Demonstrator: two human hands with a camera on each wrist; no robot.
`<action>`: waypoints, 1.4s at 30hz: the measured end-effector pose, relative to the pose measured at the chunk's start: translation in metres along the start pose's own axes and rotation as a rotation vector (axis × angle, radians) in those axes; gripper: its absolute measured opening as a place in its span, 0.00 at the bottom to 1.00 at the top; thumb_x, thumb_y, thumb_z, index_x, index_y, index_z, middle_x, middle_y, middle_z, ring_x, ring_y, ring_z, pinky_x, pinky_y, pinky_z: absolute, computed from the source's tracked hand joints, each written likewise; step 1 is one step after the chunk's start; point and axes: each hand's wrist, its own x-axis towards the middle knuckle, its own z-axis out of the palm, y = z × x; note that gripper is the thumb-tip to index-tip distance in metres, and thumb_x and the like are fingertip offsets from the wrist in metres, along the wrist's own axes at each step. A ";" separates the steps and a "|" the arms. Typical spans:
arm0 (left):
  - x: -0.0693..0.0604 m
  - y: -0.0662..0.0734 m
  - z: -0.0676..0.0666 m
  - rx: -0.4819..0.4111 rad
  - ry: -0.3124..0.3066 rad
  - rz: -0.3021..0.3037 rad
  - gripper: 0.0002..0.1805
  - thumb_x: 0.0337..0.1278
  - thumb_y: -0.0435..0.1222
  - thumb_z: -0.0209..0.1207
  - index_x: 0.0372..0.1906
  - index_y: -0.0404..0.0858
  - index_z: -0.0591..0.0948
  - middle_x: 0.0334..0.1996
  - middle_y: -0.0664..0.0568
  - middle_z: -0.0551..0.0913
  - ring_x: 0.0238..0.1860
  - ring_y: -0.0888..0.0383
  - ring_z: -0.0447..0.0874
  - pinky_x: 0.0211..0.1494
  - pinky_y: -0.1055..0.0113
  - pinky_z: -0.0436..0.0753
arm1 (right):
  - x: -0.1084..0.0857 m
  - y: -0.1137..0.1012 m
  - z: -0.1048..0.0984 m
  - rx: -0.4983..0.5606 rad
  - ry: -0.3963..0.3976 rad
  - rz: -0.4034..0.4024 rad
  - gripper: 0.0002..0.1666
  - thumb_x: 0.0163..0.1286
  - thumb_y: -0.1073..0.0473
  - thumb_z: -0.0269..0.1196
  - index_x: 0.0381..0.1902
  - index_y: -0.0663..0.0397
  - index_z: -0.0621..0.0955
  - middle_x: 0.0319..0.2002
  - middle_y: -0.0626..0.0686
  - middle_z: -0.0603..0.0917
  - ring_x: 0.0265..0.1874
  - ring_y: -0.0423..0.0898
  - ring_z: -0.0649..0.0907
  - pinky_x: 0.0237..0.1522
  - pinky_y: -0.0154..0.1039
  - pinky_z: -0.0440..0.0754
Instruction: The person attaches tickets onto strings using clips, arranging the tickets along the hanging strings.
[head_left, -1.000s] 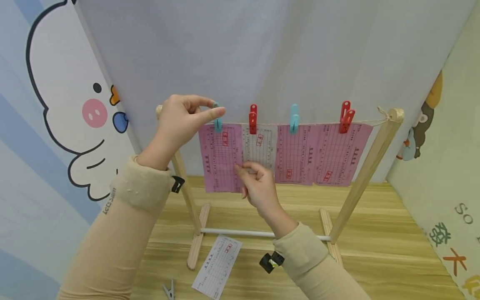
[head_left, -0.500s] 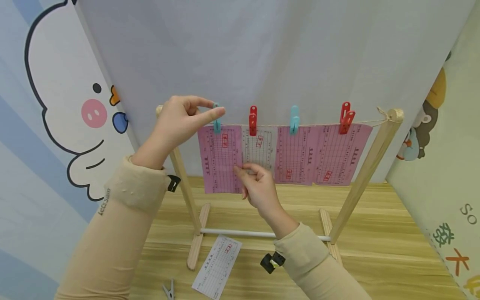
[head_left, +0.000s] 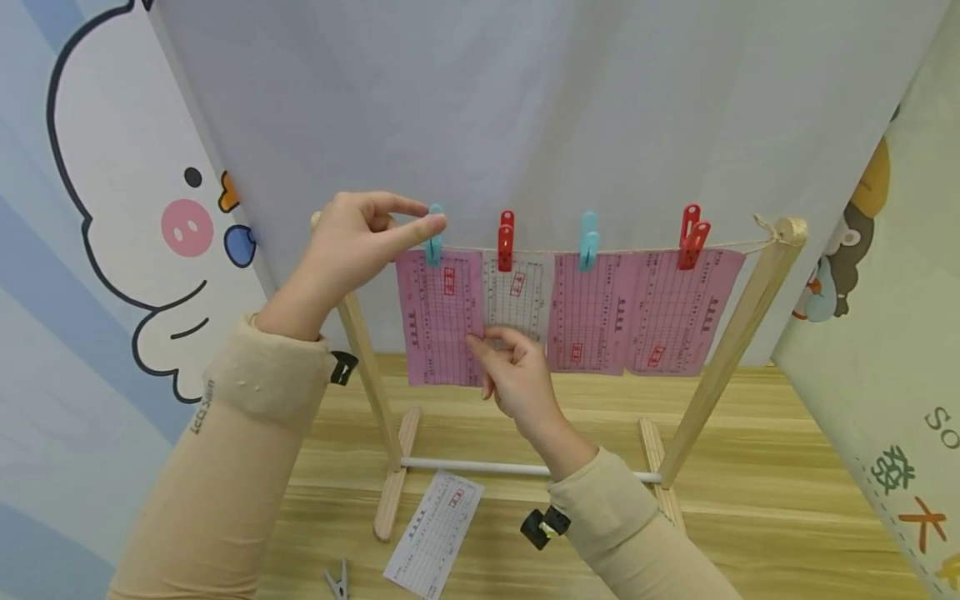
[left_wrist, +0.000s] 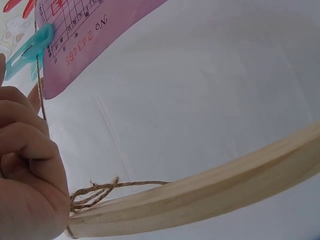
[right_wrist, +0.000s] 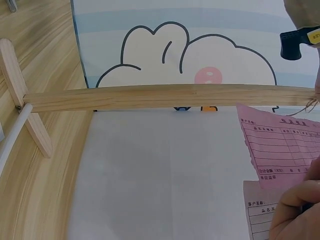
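My left hand (head_left: pixel 356 237) is at a teal clothespin (head_left: pixel 433 237), thumb and forefinger at its two handles. In the left wrist view this clothespin (left_wrist: pixel 31 47) bites the top of a pink receipt slip (left_wrist: pixel 75 37) over the twine. Lower down, my right hand (head_left: pixel 517 375) pinches the right edge of that pink slip (head_left: pixel 438 333) between thumb and forefinger. Behind the right fingers hangs a white slip (head_left: pixel 525 283) under a red clothespin (head_left: pixel 506 242). In the right wrist view the right hand (right_wrist: pixel 300 210) is partly cut off by the frame.
Two more pink slips (head_left: pixel 588 312) hang to the right under a teal clothespin (head_left: pixel 589 242) and a red clothespin (head_left: pixel 693 237). The twine spans a wooden stand (head_left: pixel 738 367). A loose white slip (head_left: pixel 435 533) and a grey clothespin (head_left: pixel 339 581) lie on the table (head_left: pixel 750 517).
My left fingers have shifted slightly left, so more of the teal clothespin's upper end shows. My right hand keeps its place at the pink slip's edge.
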 end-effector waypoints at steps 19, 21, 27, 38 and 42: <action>-0.030 -0.008 -0.006 -0.021 0.131 0.053 0.22 0.61 0.52 0.64 0.53 0.43 0.85 0.10 0.59 0.64 0.13 0.62 0.55 0.19 0.67 0.58 | -0.029 -0.003 -0.019 -0.022 0.109 -0.076 0.19 0.73 0.63 0.60 0.60 0.58 0.75 0.10 0.42 0.72 0.06 0.34 0.60 0.11 0.28 0.55; -0.037 -0.009 -0.006 -0.018 0.138 0.067 0.21 0.61 0.51 0.65 0.53 0.43 0.85 0.11 0.59 0.65 0.14 0.61 0.56 0.20 0.67 0.59 | -0.032 -0.001 -0.021 -0.008 0.118 -0.085 0.18 0.73 0.64 0.59 0.59 0.61 0.75 0.09 0.42 0.72 0.06 0.34 0.60 0.11 0.27 0.55; -0.054 -0.012 0.000 -0.049 0.178 0.107 0.17 0.60 0.46 0.67 0.51 0.42 0.86 0.13 0.58 0.68 0.14 0.61 0.56 0.18 0.67 0.58 | -0.040 0.003 -0.025 -0.002 0.118 -0.055 0.18 0.73 0.65 0.58 0.58 0.64 0.74 0.09 0.41 0.71 0.06 0.33 0.60 0.11 0.26 0.55; -0.082 -0.022 0.010 -0.087 0.179 0.098 0.13 0.59 0.41 0.68 0.47 0.41 0.87 0.14 0.56 0.69 0.13 0.62 0.56 0.17 0.68 0.59 | -0.055 0.017 -0.027 -0.101 0.097 0.018 0.16 0.73 0.63 0.59 0.55 0.63 0.77 0.09 0.41 0.70 0.07 0.34 0.61 0.12 0.27 0.57; -0.092 -0.031 0.018 -0.107 0.172 0.097 0.11 0.59 0.38 0.68 0.45 0.40 0.88 0.14 0.56 0.69 0.13 0.63 0.56 0.16 0.69 0.58 | -0.061 0.024 -0.027 -0.088 0.107 0.046 0.16 0.72 0.64 0.60 0.55 0.64 0.77 0.09 0.42 0.70 0.07 0.34 0.61 0.12 0.27 0.58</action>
